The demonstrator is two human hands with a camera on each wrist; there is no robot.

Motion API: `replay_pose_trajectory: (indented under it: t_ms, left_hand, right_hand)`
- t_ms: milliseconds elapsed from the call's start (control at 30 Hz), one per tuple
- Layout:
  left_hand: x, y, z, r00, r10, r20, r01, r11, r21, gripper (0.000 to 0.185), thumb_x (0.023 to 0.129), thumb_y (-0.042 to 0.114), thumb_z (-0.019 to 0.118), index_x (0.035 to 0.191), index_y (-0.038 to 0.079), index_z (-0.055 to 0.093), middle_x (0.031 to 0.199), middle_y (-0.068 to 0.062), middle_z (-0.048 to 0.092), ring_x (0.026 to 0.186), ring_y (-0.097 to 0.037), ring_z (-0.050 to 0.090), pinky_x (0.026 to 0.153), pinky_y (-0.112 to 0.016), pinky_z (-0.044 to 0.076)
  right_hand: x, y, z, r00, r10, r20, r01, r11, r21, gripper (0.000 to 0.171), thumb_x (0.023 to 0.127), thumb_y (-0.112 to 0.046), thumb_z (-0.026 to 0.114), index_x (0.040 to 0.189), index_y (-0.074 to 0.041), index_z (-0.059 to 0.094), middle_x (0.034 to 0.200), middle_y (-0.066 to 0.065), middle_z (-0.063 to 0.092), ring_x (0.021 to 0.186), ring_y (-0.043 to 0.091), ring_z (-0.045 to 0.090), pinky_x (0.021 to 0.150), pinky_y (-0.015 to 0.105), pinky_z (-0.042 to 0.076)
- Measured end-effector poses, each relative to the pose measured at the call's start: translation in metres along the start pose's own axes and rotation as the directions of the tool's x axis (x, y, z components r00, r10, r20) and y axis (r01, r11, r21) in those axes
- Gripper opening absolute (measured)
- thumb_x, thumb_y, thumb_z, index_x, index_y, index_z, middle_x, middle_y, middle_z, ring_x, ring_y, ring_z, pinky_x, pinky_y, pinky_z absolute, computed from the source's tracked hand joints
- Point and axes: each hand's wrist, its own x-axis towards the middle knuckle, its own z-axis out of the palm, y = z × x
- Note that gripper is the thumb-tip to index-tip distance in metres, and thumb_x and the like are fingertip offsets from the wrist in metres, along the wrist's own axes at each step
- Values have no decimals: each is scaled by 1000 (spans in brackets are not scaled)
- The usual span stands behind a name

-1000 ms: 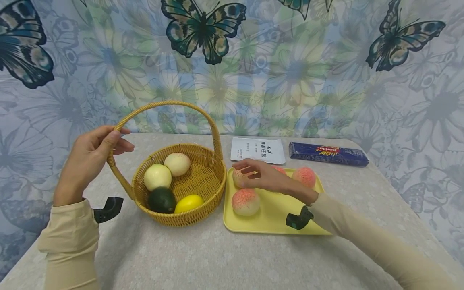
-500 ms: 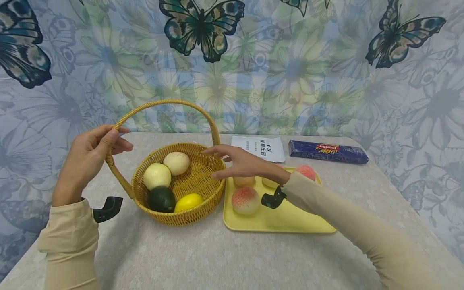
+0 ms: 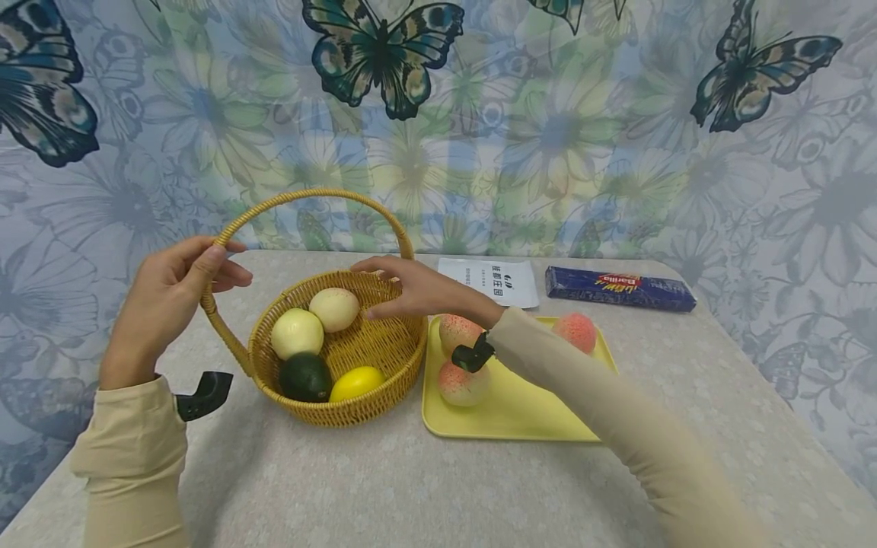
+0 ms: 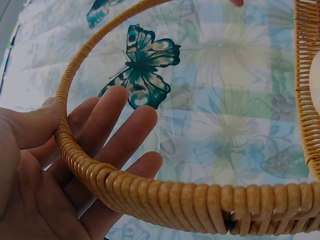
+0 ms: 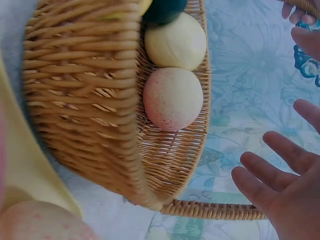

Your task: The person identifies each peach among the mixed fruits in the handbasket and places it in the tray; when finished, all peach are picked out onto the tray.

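Since the earlier frames, right hand (image 3: 411,293) has left the yellow tray (image 3: 521,411) and travelled leftward to hover over the back rim of the wicker basket (image 3: 384,380), fingers spread and relaxed, holding nothing. Left hand (image 3: 171,293) is unchanged: it holds the basket handle (image 3: 311,196) on its left side, thumb on one face and fingers loosely extended behind the woven arch, as the left wrist view confirms (image 4: 75,165).

Contents of the basket, head view: a pale peach (image 3: 334,309) at the back, just below the open right hand; a cream-coloured round fruit (image 3: 298,333) touching it; a dark green fruit (image 3: 305,377); a yellow lemon (image 3: 356,383) at the front. The right wrist view shows the pale peach (image 5: 173,98) resting against the cream fruit (image 5: 176,42) on the basket floor.

Three pink peaches remain on the tray: two near its left edge (image 3: 457,332) (image 3: 463,383), partly hidden by the sleeve, and one at the far right corner (image 3: 575,332).

Judged progress: one peach lies in the basket and three remain on the tray, so the transfer appears roughly a quarter complete.

Background: a white paper packet (image 3: 495,281) and a dark blue box (image 3: 620,288) lie on the table (image 3: 411,487) behind the tray.
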Motion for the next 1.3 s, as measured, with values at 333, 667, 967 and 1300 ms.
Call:
replay_pose_trajectory:
  t_ms: [333, 667, 967, 1300]
  left_hand:
    - [0, 0, -1, 1000, 0, 1, 0, 1000, -6, 30, 102, 25, 45, 118, 5, 61, 84, 5, 71, 84, -3, 67, 74, -11, 51]
    - [-1, 1, -1, 1000, -7, -2, 7, 1000, 19, 31, 103, 27, 45, 119, 7, 61, 85, 6, 71, 84, -2, 66, 73, -12, 51]
    - [0, 4, 0, 1000, -12, 4, 12, 1000, 12, 32, 103, 28, 45, 119, 6, 61, 85, 6, 71, 84, -2, 67, 74, -11, 51]
    - [-1, 3, -1, 1000, -21, 0, 21, 999, 37, 34, 103, 30, 44, 120, 7, 60, 86, 5, 71, 84, -1, 66, 73, -12, 50]
  right_hand:
    - [28, 2, 4, 999, 35, 19, -33, 997, -69, 72, 87, -38, 69, 148, -19, 35, 155, -1, 30, 141, 16, 29, 112, 34, 31]
    - [45, 1, 11, 995, 93, 25, -89, 989, -115, 72, 87, -42, 67, 149, -25, 33, 157, 0, 25, 143, 16, 24, 113, 37, 30]
    - [59, 1, 12, 983, 180, 37, -176, 979, -99, 74, 88, -41, 68, 150, -29, 29, 158, 0, 20, 146, 19, 17, 112, 41, 32]
    - [75, 0, 17, 985, 167, 36, -162, 979, -123, 73, 88, -39, 68, 150, -24, 31, 159, 4, 20, 146, 21, 18, 113, 40, 30]
